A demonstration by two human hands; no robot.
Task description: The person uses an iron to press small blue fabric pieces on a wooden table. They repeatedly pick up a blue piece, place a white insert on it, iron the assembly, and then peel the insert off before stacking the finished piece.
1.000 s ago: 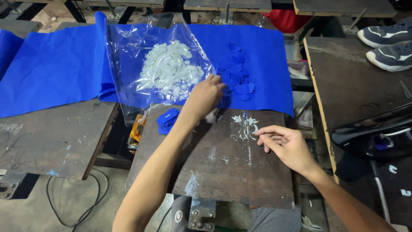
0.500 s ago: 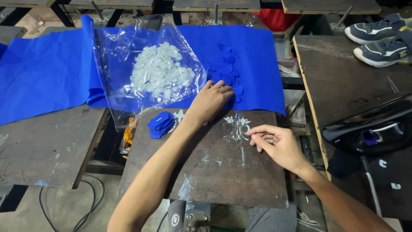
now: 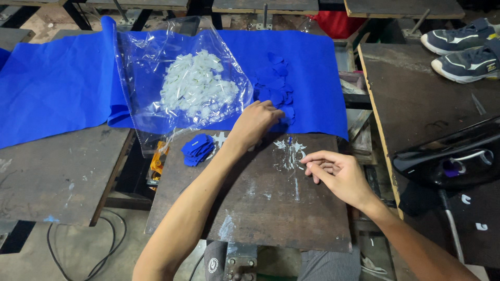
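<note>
My left hand (image 3: 254,123) reaches over the far edge of a dark metal plate (image 3: 260,198), its fingers curled down on a heap of small blue fabric pieces (image 3: 275,83) lying on a blue cloth (image 3: 57,88). Whether it grips a piece is hidden under the fingers. My right hand (image 3: 338,174) rests on the plate beside white paint smears (image 3: 290,148), fingers loosely curled, nothing visible in it. A small stack of blue pieces (image 3: 198,148) lies on the plate's left part. A clear plastic bag (image 3: 182,83) with several white pieces lies on the cloth.
A black iron-like device (image 3: 448,158) sits on the bench at right. Two sneakers (image 3: 463,44) lie at the far right corner. A grey table (image 3: 57,171) stands left, with a gap and cables (image 3: 94,250) on the floor between.
My left hand has slid a little right and forward onto the blue pieces and curled its fingers. The right hand has barely moved. The view shifted slightly.
</note>
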